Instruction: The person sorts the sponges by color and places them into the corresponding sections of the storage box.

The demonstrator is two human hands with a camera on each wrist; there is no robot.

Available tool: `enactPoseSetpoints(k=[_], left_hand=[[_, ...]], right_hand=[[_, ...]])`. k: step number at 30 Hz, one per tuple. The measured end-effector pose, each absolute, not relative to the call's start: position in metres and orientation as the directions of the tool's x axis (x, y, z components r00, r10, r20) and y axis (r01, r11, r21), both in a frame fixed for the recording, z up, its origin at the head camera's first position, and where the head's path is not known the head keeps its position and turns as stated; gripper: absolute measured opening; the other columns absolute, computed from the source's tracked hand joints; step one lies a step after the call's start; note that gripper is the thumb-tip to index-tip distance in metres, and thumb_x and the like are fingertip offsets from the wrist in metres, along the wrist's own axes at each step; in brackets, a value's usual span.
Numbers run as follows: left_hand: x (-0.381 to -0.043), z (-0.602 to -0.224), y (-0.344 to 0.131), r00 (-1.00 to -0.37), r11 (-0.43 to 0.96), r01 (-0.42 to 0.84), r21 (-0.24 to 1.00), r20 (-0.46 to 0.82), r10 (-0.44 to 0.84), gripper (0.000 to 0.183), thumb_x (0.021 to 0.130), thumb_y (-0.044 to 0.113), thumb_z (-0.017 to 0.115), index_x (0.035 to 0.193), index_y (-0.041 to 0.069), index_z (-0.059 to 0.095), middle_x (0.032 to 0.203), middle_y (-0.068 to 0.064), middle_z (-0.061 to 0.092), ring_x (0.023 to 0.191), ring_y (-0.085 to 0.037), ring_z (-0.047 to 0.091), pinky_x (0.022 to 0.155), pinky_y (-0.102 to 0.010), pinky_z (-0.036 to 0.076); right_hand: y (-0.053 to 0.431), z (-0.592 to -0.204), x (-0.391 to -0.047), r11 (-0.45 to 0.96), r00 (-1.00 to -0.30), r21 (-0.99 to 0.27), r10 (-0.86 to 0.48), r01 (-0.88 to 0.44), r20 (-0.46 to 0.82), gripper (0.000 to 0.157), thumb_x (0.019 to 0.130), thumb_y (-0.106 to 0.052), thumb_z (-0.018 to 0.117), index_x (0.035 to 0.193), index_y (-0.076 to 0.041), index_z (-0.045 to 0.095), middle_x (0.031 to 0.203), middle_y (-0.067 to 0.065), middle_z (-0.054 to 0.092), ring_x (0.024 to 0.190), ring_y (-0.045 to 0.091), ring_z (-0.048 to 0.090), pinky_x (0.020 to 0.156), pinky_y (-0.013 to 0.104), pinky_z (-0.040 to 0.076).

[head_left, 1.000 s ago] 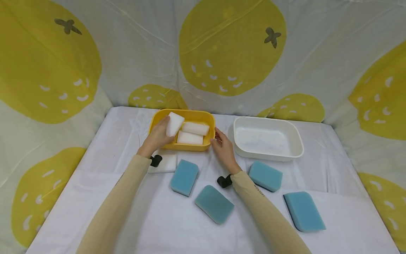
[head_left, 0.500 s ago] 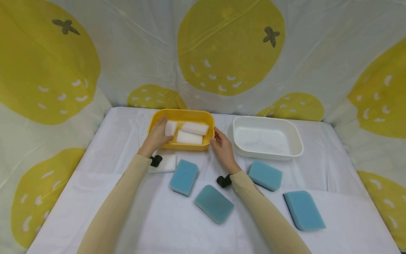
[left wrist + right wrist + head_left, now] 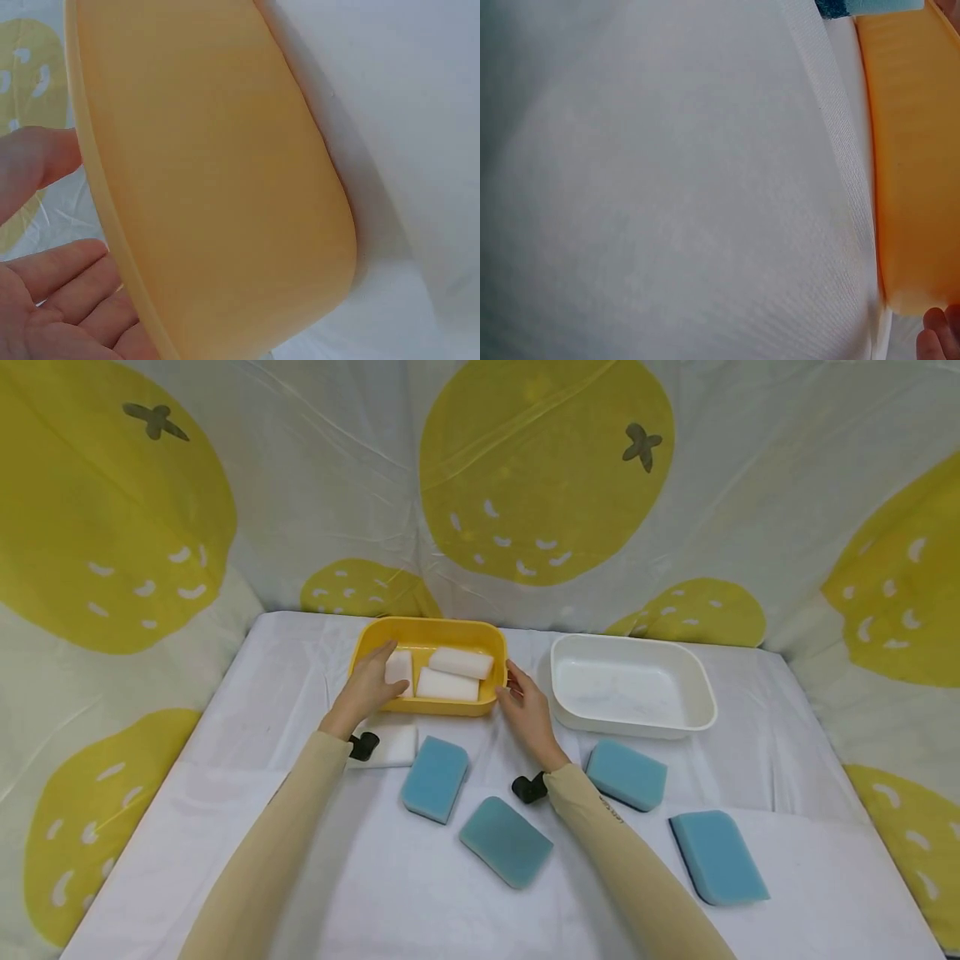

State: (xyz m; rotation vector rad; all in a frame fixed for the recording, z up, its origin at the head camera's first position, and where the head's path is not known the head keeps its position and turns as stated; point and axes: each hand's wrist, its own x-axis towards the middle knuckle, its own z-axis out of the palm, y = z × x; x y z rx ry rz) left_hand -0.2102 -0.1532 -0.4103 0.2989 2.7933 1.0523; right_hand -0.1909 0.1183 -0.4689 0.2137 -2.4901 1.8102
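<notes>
A yellow plastic basin (image 3: 397,706) stands at the back of the table with white sponges in it. Two white sponges, one of them here (image 3: 448,685), lie at its middle and right, and another white sponge (image 3: 401,670) lies at its left end. My left hand (image 3: 363,687) is over that left end, thumb and fingers spread apart; the left wrist view shows the fingers loose beside the basin's rim. At the basin's right end my right hand (image 3: 528,710) touches the wall with thumb and fingertips. In the right wrist view only those fingertips (image 3: 932,341) show.
A white basin (image 3: 630,722) stands to the right. Several blue sponges lie in front, among them a near one (image 3: 506,843) and one at the right (image 3: 722,860). A white piece (image 3: 393,747) lies beside the left wrist. A lemon-print cloth hangs behind the table.
My left hand has lowered a white sponge into the left end of the yellow basin and let go of it. The right hand has stayed at the basin's right end.
</notes>
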Motion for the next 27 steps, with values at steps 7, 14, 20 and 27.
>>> enactPoseSetpoints(k=[7, 14, 20, 27], left_hand=[[-0.192, -0.408, -0.163, -0.970, 0.674, 0.219, 0.705, 0.080, 0.231, 0.065, 0.093, 0.013, 0.062, 0.147, -0.004, 0.031, 0.147, -0.023, 0.035, 0.135, -0.038, 0.032, 0.109, -0.050, 0.028], [-0.168, -0.401, -0.173, -0.961, 0.585, 0.270, 0.765, 0.177, 0.212, 0.061, 0.091, 0.013, 0.066, 0.145, 0.000, 0.039, 0.146, -0.017, 0.040, 0.133, -0.034, 0.037, 0.109, -0.050, 0.028], [-0.152, -0.396, -0.177, -0.947, 0.532, 0.318, 0.785, 0.239, 0.215, 0.062, 0.089, 0.010, 0.068, 0.144, 0.001, 0.041, 0.145, -0.013, 0.043, 0.131, -0.031, 0.041, 0.109, -0.047, 0.030], [-0.129, -0.393, -0.181, -0.940, 0.495, 0.340, 0.800, 0.269, 0.210, 0.063, 0.086, 0.004, 0.071, 0.142, 0.000, 0.043, 0.140, -0.013, 0.049, 0.129, -0.030, 0.044, 0.108, -0.043, 0.032]], right_hand=[[0.118, -0.470, -0.190, 0.296, -0.989, -0.944, -0.078, -0.143, 0.126, 0.053, 0.097, -0.009, 0.056, 0.145, 0.000, 0.037, 0.140, 0.020, 0.045, 0.122, 0.029, 0.049, 0.103, 0.034, 0.040], [0.119, -0.471, -0.191, 0.299, -0.988, -0.942, -0.079, -0.153, 0.135, 0.053, 0.097, -0.010, 0.057, 0.145, 0.000, 0.037, 0.138, 0.021, 0.047, 0.120, 0.030, 0.050, 0.103, 0.035, 0.040], [0.120, -0.470, -0.191, 0.295, -0.987, -0.942, -0.078, -0.158, 0.141, 0.054, 0.096, -0.009, 0.058, 0.145, 0.001, 0.037, 0.136, 0.023, 0.048, 0.118, 0.030, 0.051, 0.102, 0.035, 0.041], [0.119, -0.470, -0.190, 0.266, -0.983, -0.948, -0.091, -0.177, 0.159, 0.052, 0.097, -0.008, 0.057, 0.144, 0.002, 0.037, 0.134, 0.027, 0.048, 0.117, 0.035, 0.051, 0.103, 0.041, 0.040]])
